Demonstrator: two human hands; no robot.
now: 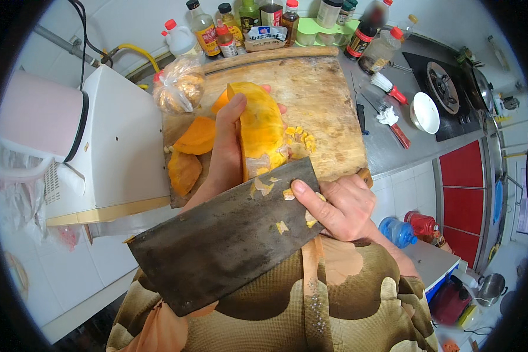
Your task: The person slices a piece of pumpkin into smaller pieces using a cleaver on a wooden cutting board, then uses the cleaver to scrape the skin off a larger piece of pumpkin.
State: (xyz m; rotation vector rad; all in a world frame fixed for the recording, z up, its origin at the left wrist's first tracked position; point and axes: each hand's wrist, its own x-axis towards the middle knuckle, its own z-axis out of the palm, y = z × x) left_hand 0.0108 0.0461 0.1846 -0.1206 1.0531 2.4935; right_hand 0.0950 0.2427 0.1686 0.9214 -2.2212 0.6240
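Observation:
My left hand point(229, 136) grips a thick wedge of yellow pumpkin point(262, 119), thumb on the near side and fingertips showing behind it. Part of its rind is pared away at the lower end. My right hand point(345, 204) is closed around the handle of a wide cleaver point(220, 237), thumb on the blade. The dark blade lies across in front of my body, its upper edge by the pumpkin's lower end; whether they touch I cannot tell. Bits of peel stick to the blade. Cut pumpkin pieces point(196, 136) and small peel scraps point(306, 140) lie on the wooden cutting board point(330, 97).
A tied plastic bag point(179, 86) sits at the board's back left corner, beside a white appliance point(119, 145). Several sauce bottles point(204, 31) line the wall. Rightward are a basting brush point(389, 88), a red-handled utensil point(398, 134), a white bowl point(424, 113) and a gas hob point(442, 88).

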